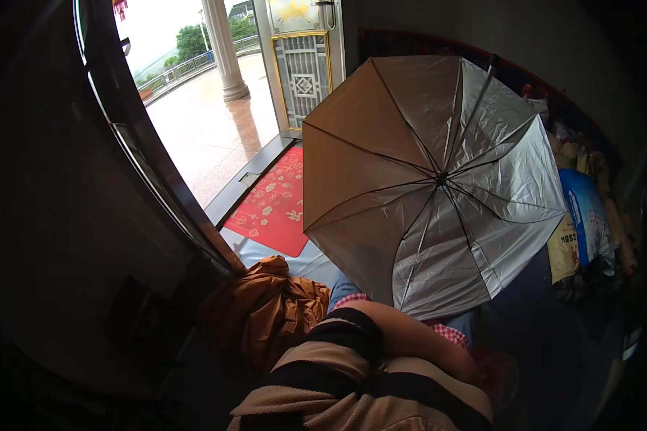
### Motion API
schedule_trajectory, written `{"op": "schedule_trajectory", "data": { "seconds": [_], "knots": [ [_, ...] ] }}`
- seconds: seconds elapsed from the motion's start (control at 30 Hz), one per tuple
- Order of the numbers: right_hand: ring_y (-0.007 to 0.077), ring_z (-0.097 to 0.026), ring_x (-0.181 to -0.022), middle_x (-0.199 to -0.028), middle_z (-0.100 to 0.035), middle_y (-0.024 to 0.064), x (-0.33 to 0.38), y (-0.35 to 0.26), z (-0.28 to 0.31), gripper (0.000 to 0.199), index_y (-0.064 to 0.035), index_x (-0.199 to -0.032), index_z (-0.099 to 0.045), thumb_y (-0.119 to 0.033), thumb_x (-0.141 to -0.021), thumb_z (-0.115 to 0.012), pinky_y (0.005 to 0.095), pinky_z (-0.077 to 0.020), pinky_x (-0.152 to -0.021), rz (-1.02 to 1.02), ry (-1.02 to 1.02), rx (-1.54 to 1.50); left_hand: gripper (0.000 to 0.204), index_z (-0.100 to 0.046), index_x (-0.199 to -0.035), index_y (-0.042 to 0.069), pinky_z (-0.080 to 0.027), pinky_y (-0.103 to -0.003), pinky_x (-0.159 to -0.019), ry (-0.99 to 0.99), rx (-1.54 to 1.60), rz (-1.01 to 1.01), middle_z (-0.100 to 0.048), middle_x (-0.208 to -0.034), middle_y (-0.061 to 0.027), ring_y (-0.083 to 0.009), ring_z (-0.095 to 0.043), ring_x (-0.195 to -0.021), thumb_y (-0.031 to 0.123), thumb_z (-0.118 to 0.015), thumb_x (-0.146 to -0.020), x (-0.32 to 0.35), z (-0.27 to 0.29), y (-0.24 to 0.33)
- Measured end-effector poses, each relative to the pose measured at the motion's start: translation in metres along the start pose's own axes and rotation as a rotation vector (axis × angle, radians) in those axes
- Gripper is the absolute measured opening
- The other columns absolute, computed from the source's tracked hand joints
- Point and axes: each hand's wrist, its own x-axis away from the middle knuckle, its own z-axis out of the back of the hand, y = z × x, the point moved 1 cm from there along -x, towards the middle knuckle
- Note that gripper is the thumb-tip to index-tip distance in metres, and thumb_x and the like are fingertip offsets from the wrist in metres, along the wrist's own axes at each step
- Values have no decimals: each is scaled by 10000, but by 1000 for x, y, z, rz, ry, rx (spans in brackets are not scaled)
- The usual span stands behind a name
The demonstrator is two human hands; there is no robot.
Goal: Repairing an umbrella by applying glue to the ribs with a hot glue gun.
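A large umbrella (359,169) is spread in front of me, its brown-and-silver canopy stretched over thin dark ribs. The ribs meet at a dark hub (442,178), and a dark rod runs from there toward the upper right rim. The lower canopy edge hangs just over my lap. Below it, my bare forearm (420,337) crosses my body. Red-and-white checked cloth (449,333) shows beside the arm under the canopy. Neither of my hands can be seen; the umbrella and my arm cover that area.
Crumpled orange-brown fabric (277,302) lies to my left. A red patterned mat (269,205) lies by the open doorway, with a metal-and-glass door (302,82) beyond. Blue and yellow bags (586,215) stand at the right, close to the umbrella. A pale column (226,54) rises outside.
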Motion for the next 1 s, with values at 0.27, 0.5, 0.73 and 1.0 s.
{"op": "schedule_trajectory", "data": {
  "seconds": [0.27, 0.5, 0.73, 1.0],
  "knots": [
    [169, -569, -875, -993, -600, 74, -25, 13, -3, 240, -61, -1054, -596, -193, -881, -495, 266, -440, -815, 172, -5, 51, 273, -572, -1058, -14, -401, -370, -890, -100, -230, 14, -549, -1090, -215, -313, -531, -1016, 169, -473, -882, 9, 5, 12],
    [169, -570, -877, -994, -601, 79, -43, -16, -1, 237, -52, -1056, -594, -171, -866, -516, 266, -440, -814, 378, -3, 156, 325, -560, -1096, 14, -380, -425, -920, -146, -644, -196, -533, -1137, -209, -299, -497, -1098, 210, -390, -900, 8, -36, -159],
    [170, -571, -880, -995, -601, 85, -50, -29, 15, 239, -44, -1057, -592, -150, -850, -537, 266, -441, -813, 567, 85, 204, 284, -588, -951, 5, -428, -418, -687, 43, -788, -91, -567, -852, -160, -314, -553, -815, 223, -464, -816, -35, -20, -77],
    [170, -572, -882, -997, -602, 92, -51, -45, 22, 246, -34, -1059, -589, -125, -832, -561, 266, -442, -812, 770, 170, 255, 217, -602, -723, 23, -461, -412, -478, 261, -946, -96, -582, -600, -127, -327, -591, -570, 230, -539, -732, -37, -11, 27]
  ]
}}
